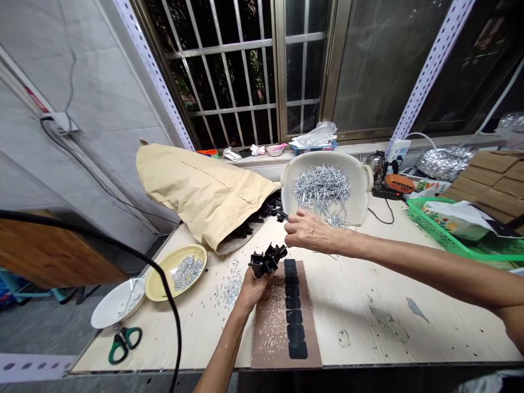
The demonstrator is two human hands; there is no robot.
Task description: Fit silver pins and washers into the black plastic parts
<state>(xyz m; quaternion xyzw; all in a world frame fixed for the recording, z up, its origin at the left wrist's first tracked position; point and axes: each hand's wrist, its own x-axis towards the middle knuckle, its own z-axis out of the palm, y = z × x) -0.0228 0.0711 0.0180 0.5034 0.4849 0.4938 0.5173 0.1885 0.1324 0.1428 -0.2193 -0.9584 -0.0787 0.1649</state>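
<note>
My left hand (251, 292) is closed around a cluster of black plastic parts (268, 261), held above the brown board (272, 338). My right hand (309, 232) is at the near edge of the white basin (358, 213), its fingers pinched together. Beside those fingertips lies a dark piece near the mouth of the paper sack (204, 185); whether they grip it, I cannot tell. Inside the basin is a heap of silvery nails (321, 185). More black parts (272, 206) spill from the sack. A row of black rounded squares (295, 316) runs down the board.
Small shiny discs (231, 286) are scattered left of the board, with more in a yellow plate (153, 284). A white plate (108, 305) and green-handled scissors (123, 344) are at the left edge. A green basket (434, 232) stands right; a black cable (174, 305) crosses the left foreground.
</note>
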